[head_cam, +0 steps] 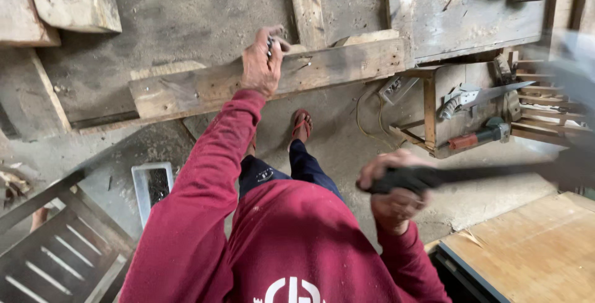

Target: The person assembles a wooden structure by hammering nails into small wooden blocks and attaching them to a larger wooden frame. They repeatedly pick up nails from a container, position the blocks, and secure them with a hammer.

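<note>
Left hand point(263, 61) on plank point(266, 80), which lies across workbench point(173, 17) edge | Right hand point(396, 194) around tool handle point(427, 178), well right of plank and nearer the person | Tray point(152, 188) on floor point(347, 148) below plank's left end | Handsaw point(477, 96) in open box point(458, 111), right of plank | Board point(533, 250) at lower right.
</note>
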